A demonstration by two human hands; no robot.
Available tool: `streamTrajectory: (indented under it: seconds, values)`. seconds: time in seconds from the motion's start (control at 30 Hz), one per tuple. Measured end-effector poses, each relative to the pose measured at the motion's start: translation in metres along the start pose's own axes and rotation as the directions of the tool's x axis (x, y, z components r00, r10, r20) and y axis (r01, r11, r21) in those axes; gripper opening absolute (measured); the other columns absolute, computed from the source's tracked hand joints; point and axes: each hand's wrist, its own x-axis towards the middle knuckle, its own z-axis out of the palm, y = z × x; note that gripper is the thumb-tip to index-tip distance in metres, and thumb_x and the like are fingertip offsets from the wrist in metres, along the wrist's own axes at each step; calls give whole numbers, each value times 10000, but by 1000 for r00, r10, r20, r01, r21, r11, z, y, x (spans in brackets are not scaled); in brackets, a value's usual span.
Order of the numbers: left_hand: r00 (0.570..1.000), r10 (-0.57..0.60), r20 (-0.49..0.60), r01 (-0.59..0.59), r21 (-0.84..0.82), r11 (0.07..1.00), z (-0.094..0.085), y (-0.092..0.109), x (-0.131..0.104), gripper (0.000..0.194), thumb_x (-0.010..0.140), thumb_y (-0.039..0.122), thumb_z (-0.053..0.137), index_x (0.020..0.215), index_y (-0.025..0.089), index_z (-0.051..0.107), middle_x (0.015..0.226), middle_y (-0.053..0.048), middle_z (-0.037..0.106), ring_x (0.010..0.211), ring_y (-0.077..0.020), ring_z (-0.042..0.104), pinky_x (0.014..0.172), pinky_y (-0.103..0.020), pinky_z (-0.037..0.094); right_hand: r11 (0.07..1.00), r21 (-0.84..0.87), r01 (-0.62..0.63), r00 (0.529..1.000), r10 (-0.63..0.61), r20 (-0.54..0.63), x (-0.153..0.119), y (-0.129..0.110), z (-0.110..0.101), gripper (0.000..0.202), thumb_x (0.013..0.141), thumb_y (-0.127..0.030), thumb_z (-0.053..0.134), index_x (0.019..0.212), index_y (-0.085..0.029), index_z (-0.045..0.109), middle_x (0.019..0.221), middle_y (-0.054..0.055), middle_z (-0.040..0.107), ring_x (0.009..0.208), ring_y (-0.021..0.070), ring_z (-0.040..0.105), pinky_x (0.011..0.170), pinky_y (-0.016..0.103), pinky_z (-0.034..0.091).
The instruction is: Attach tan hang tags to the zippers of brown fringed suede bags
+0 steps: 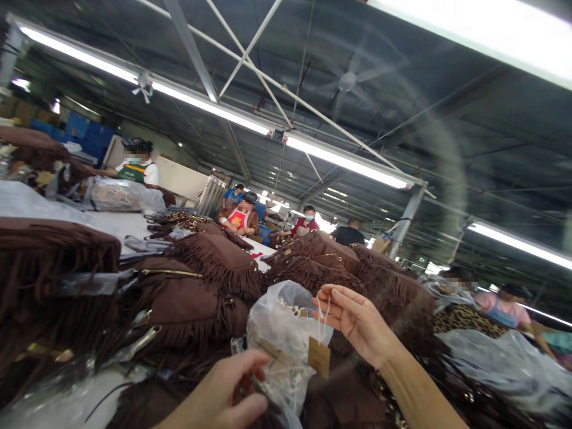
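My right hand [357,322] pinches the thin white string of a small tan paper tag [319,357], which dangles just below my fingers. My left hand [232,390], low in the view, grips the edge of a crumpled clear plastic bag [279,325] that holds more strings and tags. Both hands hover over heaped brown suede bags with fringe [214,262] and metal hardware.
More brown fringed bags [49,262] pile up at the left, with plastic-wrapped goods [500,357] at the right. Several people in aprons work at a white table [125,223] farther back. Fluorescent tubes and a ceiling fan hang overhead.
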Motion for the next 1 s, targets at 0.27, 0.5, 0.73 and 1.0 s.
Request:
streamTrajectory:
  seconds: [0.27,0.5,0.73,1.0]
  values:
    - [967,25,-255,-39,-51,998,16,74,48,183,761,186,639,918,182,545,816,-5,606,713,-151,545,633,-236,394,997,32,-72,993,68,92,-57,22,33,357,675,-416,895,874,-151,761,905,89,755,853,247,723,739,313,585]
    - [978,81,-192,-76,33,997,5,71,39,195,881,163,458,694,184,509,605,33,504,578,-119,487,587,-225,344,992,43,-118,993,119,-15,-85,21,21,367,596,-406,942,789,-147,766,793,53,748,718,179,718,710,264,595]
    - [995,52,-87,-49,29,998,2,97,30,210,878,327,550,744,168,579,650,22,563,619,-132,521,580,-230,339,992,34,-122,985,125,-122,-102,16,16,459,471,-434,980,743,-131,768,755,68,748,672,167,706,679,248,597]
    - [992,127,14,-119,465,877,20,99,27,297,972,182,440,723,168,602,759,-24,663,735,-165,605,645,-256,351,992,-49,-115,989,110,-97,-108,24,13,445,529,-499,936,781,-171,771,824,53,748,761,186,698,773,282,575]
